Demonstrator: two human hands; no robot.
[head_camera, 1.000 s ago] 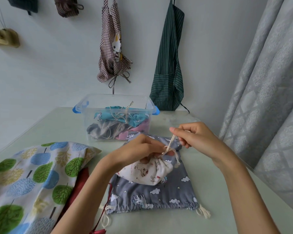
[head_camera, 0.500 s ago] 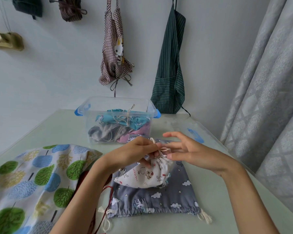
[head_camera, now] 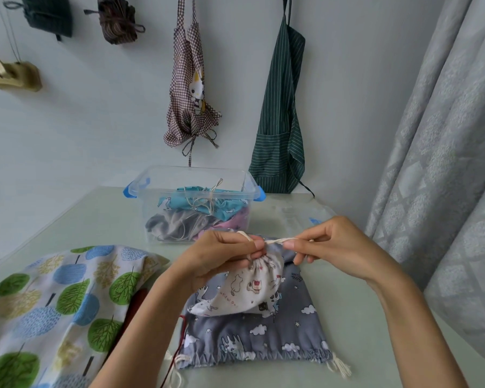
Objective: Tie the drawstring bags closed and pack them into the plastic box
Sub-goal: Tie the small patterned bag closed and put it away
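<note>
Two hands work one small white cartoon-print drawstring bag (head_camera: 249, 287), held just above a grey cloud-print bag (head_camera: 263, 334) lying flat on the worktop (head_camera: 361, 331). The left hand (head_camera: 221, 256) grips its gathered neck; the right hand (head_camera: 328, 242) pinches the cream drawstring (head_camera: 276, 241) taut. One tree-print bag (head_camera: 53, 303) lies left. The clear plastic box (head_camera: 193, 203) behind holds at least three tied bags.

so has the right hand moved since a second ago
Yes. The right hand pulled the cream drawstring up before; now it pinches the cord lower and pulls sideways toward the curtain, level with the white bag's gathered neck.
</note>
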